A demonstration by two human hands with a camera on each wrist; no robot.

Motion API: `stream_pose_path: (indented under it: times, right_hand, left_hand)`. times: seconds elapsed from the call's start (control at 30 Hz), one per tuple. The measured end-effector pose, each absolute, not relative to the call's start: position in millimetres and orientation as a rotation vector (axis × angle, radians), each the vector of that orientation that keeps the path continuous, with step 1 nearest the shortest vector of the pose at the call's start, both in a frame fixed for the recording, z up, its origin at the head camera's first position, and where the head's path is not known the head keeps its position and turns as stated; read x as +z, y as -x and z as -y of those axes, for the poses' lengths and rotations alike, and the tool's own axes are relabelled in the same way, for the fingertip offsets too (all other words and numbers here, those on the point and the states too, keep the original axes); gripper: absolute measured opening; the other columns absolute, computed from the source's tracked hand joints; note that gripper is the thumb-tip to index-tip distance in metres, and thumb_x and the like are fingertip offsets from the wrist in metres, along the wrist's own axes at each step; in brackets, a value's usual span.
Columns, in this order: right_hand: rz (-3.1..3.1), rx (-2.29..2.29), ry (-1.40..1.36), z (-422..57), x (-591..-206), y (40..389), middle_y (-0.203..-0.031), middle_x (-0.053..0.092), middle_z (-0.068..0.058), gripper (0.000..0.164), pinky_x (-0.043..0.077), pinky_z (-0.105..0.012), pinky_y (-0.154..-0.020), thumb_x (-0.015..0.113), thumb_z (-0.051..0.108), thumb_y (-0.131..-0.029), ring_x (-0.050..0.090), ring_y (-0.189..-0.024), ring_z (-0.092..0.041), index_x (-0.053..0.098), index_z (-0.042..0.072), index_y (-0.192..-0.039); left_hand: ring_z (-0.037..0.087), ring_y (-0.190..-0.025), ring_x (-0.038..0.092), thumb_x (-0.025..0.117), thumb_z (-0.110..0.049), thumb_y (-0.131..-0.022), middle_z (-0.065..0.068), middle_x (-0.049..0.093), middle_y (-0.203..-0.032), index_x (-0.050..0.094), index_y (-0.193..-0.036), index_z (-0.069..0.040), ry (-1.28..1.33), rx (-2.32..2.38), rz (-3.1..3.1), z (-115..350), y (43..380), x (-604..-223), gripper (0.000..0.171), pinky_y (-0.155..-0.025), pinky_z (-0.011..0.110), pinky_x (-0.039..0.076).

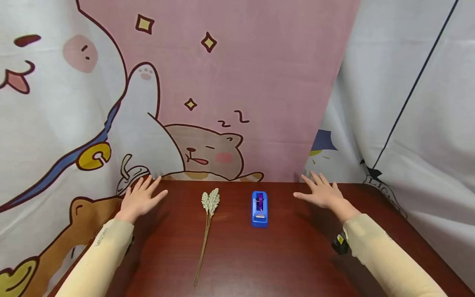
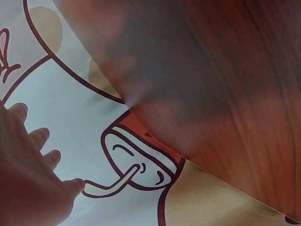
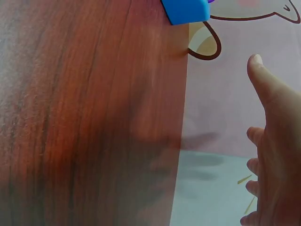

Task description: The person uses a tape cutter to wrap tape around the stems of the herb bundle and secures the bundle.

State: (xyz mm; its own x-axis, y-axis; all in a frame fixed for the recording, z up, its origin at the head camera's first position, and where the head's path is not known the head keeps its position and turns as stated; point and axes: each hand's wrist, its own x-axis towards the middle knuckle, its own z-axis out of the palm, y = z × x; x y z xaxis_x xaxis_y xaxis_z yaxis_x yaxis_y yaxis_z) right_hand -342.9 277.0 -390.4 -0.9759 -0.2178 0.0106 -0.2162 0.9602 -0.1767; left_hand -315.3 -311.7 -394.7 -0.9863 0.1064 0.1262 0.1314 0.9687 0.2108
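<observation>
Symmetrically, a person spreads the left hand [image 1: 139, 201] at ten o'clock and the right hand [image 1: 324, 194] at two above a table [image 1: 237, 260], fingers parted, gripping nothing. Between them lie sprigs [image 1: 212, 203] at eleven, heads toward twelve, and a tape dispenser [image 1: 259, 209] at one, apparently set apart so both are within reach.

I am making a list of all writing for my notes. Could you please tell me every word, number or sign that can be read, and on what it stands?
"Z", twice: pink backdrop, above the drawn sleeping animal.
"LIG", rest unclear: white cloth at right.
Left sleeve: lettering too small to read.
Blue tape dispenser: no readable text.
</observation>
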Motion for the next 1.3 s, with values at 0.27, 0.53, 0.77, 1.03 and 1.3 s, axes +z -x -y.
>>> stream_pose_path:
  times: [0.27,0.53,0.77,1.03,1.3]
  right_hand:
    - [-3.104,-0.353,0.417,-268,-389,338,-0.157,0.009,-0.026,0.096,0.007,-0.074,-0.101,0.042,0.076,-0.085,0.006,-0.141,-0.049,0.021,0.013,-0.155]
    - [-3.066,-0.707,0.588,-241,-395,323,-0.157,0.015,-0.024,0.084,0.018,-0.071,-0.103,0.052,0.061,-0.091,0.014,-0.14,-0.048,0.027,0.01,-0.153]
    - [-3.021,-1.19,0.575,-212,-415,310,-0.147,0.038,-0.024,0.065,0.028,-0.063,-0.104,0.063,0.04,-0.093,0.034,-0.134,-0.042,0.044,0.004,-0.143]
    - [-2.584,-1.928,0.171,-171,-442,304,-0.115,0.065,-0.02,0.039,0.051,-0.041,-0.08,0.062,0.029,-0.095,0.062,-0.097,-0.032,0.064,-0.001,-0.12]
    - [-2.318,-2.209,-0.039,-150,-469,302,-0.084,0.064,-0.012,0.033,0.049,-0.026,-0.06,0.064,0.021,-0.094,0.055,-0.065,-0.015,0.064,-0.009,-0.106]
  left_hand:
    - [0.048,-0.141,0.008,0.032,-0.068,-0.094,0.023,0.015,-0.157,0.02,-0.156,-0.016,0.219,-0.376,2.989,306,314,-395,0.081,-0.103,0.072,0.006]
    - [0.048,-0.14,0.015,0.035,-0.058,-0.099,0.025,0.019,-0.156,0.022,-0.155,-0.012,0.347,-0.501,2.983,287,309,-403,0.074,-0.104,0.069,0.015]
    - [0.045,-0.137,0.028,0.038,-0.055,-0.1,0.022,0.032,-0.151,0.025,-0.154,-0.011,0.455,-0.702,2.965,263,296,-410,0.071,-0.106,0.062,0.024]
    - [0.036,-0.12,0.053,0.042,-0.049,-0.101,0.021,0.049,-0.14,0.031,-0.152,-0.01,0.399,-0.999,2.951,236,282,-417,0.065,-0.1,0.054,0.038]
    - [0.023,-0.064,0.064,0.048,-0.041,-0.101,0.012,0.067,-0.086,0.04,-0.144,-0.001,0.313,-1.492,2.892,205,271,-433,0.059,-0.059,0.035,0.054]
